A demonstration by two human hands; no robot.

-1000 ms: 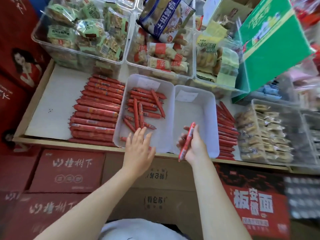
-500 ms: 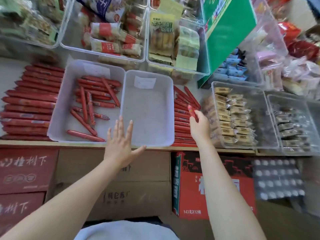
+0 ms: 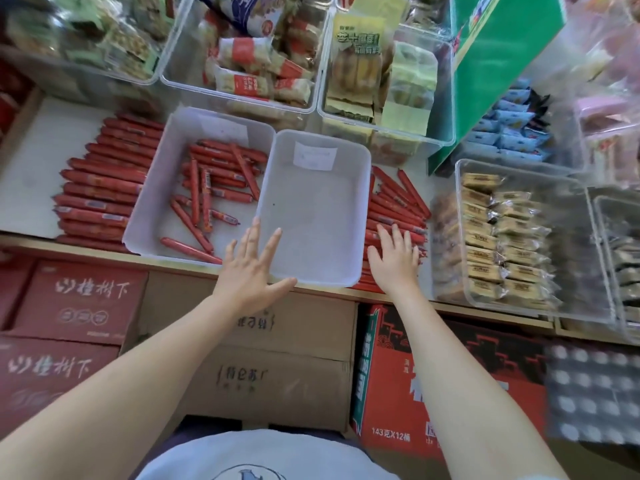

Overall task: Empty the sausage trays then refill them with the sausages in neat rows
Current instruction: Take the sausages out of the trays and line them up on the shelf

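Two white plastic trays sit side by side on the shelf. The left tray [image 3: 149,216] holds several loose red sausages [image 3: 207,188] lying at mixed angles. The right tray [image 3: 360,188] holds no sausages, only a paper label. Stacked red sausages lie in rows left of the trays [image 3: 100,188], and a smaller pile [image 3: 398,206] lies to the right. My left hand [image 3: 251,271] hovers open over the near edge between the trays. My right hand [image 3: 394,258] rests flat, fingers spread, on the right pile.
Clear bins of packaged snacks [image 3: 249,74] stand behind the trays, and more clear bins [image 3: 502,237] stand to the right. A green box [image 3: 502,64] leans at the back right. Cardboard cartons [image 3: 277,358] are stacked below the shelf edge.
My right hand carried a sausage from over the right tray to the right pile, let it go and now lies flat there. My left hand shifted right. The camera view turned right.
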